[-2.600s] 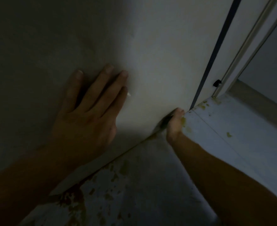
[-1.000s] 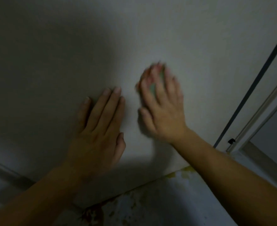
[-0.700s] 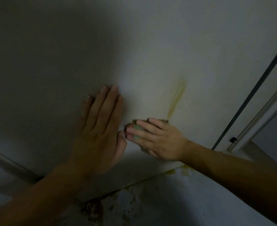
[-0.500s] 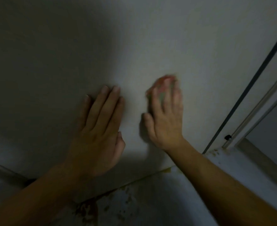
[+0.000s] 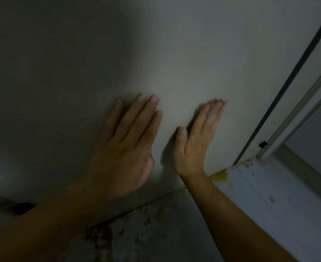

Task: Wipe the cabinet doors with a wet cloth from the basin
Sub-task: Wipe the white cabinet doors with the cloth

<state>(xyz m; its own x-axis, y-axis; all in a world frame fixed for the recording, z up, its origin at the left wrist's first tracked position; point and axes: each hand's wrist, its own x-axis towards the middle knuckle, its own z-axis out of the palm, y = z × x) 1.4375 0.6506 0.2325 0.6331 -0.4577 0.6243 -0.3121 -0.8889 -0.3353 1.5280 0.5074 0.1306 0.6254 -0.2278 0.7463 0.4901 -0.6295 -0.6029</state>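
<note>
On cabinet door [image 5: 174,53] | left hand [image 5: 125,148] flat | right hand [image 5: 195,146] flat, seemingly pressing cloth [image 5: 209,116]

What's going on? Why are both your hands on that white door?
A person is wiping a cabinet door. The right hand presses a small greenish cloth flat against it; only a bit of cloth shows between the fingers. The left hand lies flat on the door beside it. A yellow smear sits at the door's bottom edge.
</note>
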